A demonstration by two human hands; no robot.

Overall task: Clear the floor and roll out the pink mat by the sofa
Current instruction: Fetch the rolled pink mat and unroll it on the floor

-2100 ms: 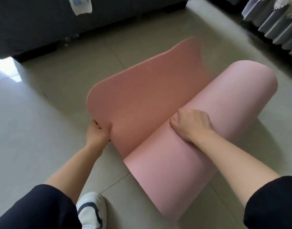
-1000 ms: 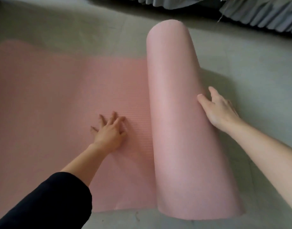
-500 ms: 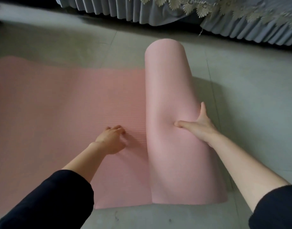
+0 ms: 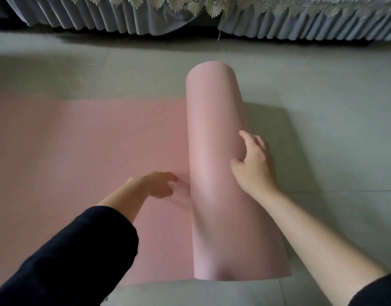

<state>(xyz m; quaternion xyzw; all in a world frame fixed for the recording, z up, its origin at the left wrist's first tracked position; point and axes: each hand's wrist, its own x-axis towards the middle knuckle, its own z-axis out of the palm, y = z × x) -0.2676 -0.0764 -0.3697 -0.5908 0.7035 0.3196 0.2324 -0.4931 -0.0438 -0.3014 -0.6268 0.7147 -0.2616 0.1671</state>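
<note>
The tiled floor point(image 4: 327, 91) fills most of the view, pale grey-green with thin joints between the tiles. Along its far edge hangs a pleated grey cloth point(image 4: 278, 27) with a white lace trim point(image 4: 190, 5) over its top; a dark gap shows under the hem.

The pink mat point(image 4: 79, 142) lies on the floor, partly unrolled. Its flat part covers the left half of the floor, with its far edge well short of the pleated cloth and its near edge close to the person. The part that is not unrolled forms a thick roll point(image 4: 212, 129) at the right end of the flat part. It lies on the floor with one end towards the cloth and the other towards the person. Bare tiles lie to the right of the roll, where it casts a shadow.

Two arms reach in from the near edge, each with a dark sleeve, the left sleeve point(image 4: 68, 261) large in the near left corner and the right sleeve point(image 4: 380, 292) just showing in the near right corner.

The right hand point(image 4: 254, 166) lies against the right side of the roll about halfway along it, fingers loosely spread and the thumb pressing into the soft surface; it grasps nothing. The left hand point(image 4: 157, 184) is over the flat part just beside the foot of the roll, fingers loosely bent and holding nothing. It is blurred, so I cannot tell if its fingertips touch the mat.
</note>
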